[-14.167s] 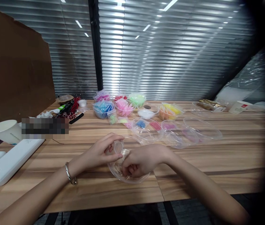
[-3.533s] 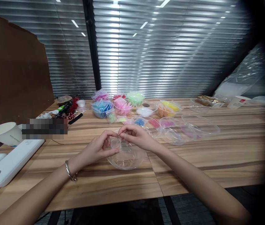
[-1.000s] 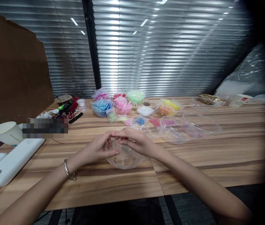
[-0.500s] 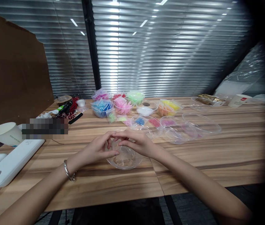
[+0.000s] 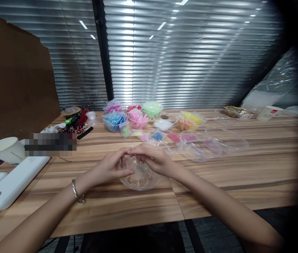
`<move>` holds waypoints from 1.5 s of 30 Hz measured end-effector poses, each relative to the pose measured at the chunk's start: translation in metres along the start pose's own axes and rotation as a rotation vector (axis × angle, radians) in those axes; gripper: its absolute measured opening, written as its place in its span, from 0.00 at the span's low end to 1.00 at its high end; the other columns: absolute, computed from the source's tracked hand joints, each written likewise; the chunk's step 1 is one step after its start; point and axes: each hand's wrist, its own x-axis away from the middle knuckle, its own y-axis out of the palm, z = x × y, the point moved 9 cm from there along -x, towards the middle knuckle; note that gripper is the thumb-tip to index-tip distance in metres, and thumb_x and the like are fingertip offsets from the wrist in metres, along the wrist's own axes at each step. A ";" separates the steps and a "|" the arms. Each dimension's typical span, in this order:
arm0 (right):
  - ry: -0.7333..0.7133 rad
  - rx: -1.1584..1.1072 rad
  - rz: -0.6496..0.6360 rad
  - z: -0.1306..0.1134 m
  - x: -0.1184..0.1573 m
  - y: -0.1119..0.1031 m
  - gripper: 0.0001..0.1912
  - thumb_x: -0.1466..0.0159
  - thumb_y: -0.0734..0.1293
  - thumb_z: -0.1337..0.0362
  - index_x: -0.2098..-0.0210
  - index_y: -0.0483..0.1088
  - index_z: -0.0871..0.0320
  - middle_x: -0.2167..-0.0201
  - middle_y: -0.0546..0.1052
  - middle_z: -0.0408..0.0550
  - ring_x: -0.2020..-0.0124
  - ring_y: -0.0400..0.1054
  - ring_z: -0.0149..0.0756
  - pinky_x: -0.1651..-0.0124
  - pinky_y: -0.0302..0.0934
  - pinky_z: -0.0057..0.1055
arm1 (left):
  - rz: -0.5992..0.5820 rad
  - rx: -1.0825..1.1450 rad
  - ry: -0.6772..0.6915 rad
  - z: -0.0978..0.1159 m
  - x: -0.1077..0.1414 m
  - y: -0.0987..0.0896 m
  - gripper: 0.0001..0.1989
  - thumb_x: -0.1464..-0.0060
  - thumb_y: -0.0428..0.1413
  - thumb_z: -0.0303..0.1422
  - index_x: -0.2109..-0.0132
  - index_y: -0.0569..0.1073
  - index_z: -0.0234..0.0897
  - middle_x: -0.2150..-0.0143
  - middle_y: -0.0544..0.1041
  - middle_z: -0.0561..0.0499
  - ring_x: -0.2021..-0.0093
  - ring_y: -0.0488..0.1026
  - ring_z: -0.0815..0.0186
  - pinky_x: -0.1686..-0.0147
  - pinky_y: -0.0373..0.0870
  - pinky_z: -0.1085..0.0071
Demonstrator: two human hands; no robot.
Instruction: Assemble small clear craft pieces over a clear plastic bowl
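A clear round plastic bowl (image 5: 141, 179) stands on the wooden table, below both hands. My left hand (image 5: 114, 164) curves over its left side, thumb stretched out and apart from the bent fingers; a silver bracelet (image 5: 77, 193) circles that wrist. From the right, my right hand (image 5: 152, 158) arches over the bowl with its fingers bent and pressed together. The fingertips of both hands meet above the bowl's far part. Whether anything small lies between the right fingertips is hidden.
Behind the bowl, several clear tubs hold coloured packets, such as blue packets (image 5: 115, 121) and pink packets (image 5: 138, 119). Clear lids (image 5: 200, 154) lie to the right. A white power strip (image 5: 14, 182) and paper cup (image 5: 5, 149) are on the left.
My right thumb and fingers have drawn closer together and bent downward. My left hand and the bowl stay in place.
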 end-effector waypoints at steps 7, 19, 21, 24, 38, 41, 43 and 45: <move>0.045 -0.085 -0.060 0.003 0.003 0.005 0.24 0.33 0.63 0.71 0.38 0.63 0.55 0.49 0.75 0.47 0.50 0.72 0.29 0.47 0.66 0.26 | -0.011 -0.019 0.039 0.004 -0.001 0.000 0.25 0.44 0.57 0.46 0.44 0.64 0.41 0.59 0.71 0.51 0.63 0.66 0.69 0.64 0.62 0.74; 0.039 -0.039 -0.134 0.006 0.005 0.015 0.24 0.32 0.62 0.70 0.37 0.62 0.53 0.47 0.73 0.47 0.52 0.72 0.29 0.49 0.69 0.27 | 0.005 -0.005 0.032 0.000 0.000 0.000 0.26 0.43 0.57 0.46 0.43 0.63 0.40 0.61 0.70 0.52 0.66 0.64 0.72 0.67 0.62 0.76; 0.027 -0.017 -0.123 0.005 0.005 0.014 0.22 0.32 0.62 0.70 0.39 0.65 0.53 0.48 0.74 0.47 0.55 0.73 0.29 0.52 0.70 0.26 | 0.007 -0.006 0.046 0.002 0.000 0.000 0.27 0.43 0.57 0.46 0.41 0.62 0.40 0.60 0.70 0.52 0.66 0.64 0.72 0.67 0.63 0.76; 0.041 -0.047 -0.123 0.006 0.005 0.014 0.24 0.32 0.62 0.70 0.37 0.62 0.54 0.46 0.73 0.47 0.51 0.72 0.29 0.48 0.68 0.28 | 0.003 -0.022 0.048 0.002 -0.001 0.001 0.23 0.43 0.56 0.46 0.47 0.65 0.38 0.65 0.68 0.53 0.68 0.63 0.73 0.69 0.61 0.77; 0.051 -0.033 -0.060 0.005 0.004 0.008 0.20 0.33 0.64 0.70 0.41 0.66 0.57 0.58 0.78 0.44 0.59 0.74 0.26 0.54 0.69 0.23 | -0.014 -0.032 0.014 0.000 -0.001 0.001 0.22 0.44 0.56 0.48 0.50 0.66 0.37 0.67 0.68 0.54 0.69 0.63 0.72 0.69 0.60 0.77; 0.061 -0.023 -0.001 0.004 0.004 0.003 0.18 0.33 0.64 0.69 0.44 0.68 0.58 0.55 0.78 0.46 0.56 0.74 0.29 0.52 0.69 0.25 | -0.014 -0.045 0.016 0.001 0.000 0.000 0.24 0.44 0.56 0.48 0.46 0.66 0.38 0.65 0.70 0.52 0.67 0.64 0.71 0.68 0.61 0.76; 0.076 0.006 0.045 0.004 0.004 -0.001 0.16 0.34 0.65 0.68 0.46 0.69 0.58 0.55 0.78 0.47 0.55 0.74 0.31 0.51 0.69 0.28 | -0.018 -0.054 0.022 0.002 0.000 0.000 0.26 0.43 0.55 0.47 0.43 0.64 0.40 0.62 0.71 0.51 0.66 0.65 0.70 0.67 0.61 0.75; 0.081 0.028 0.078 0.003 0.004 -0.004 0.14 0.34 0.66 0.67 0.49 0.70 0.59 0.56 0.78 0.47 0.55 0.73 0.32 0.50 0.69 0.30 | -0.028 -0.059 0.023 0.003 0.000 0.001 0.26 0.43 0.55 0.47 0.42 0.64 0.42 0.62 0.71 0.51 0.65 0.65 0.70 0.66 0.61 0.75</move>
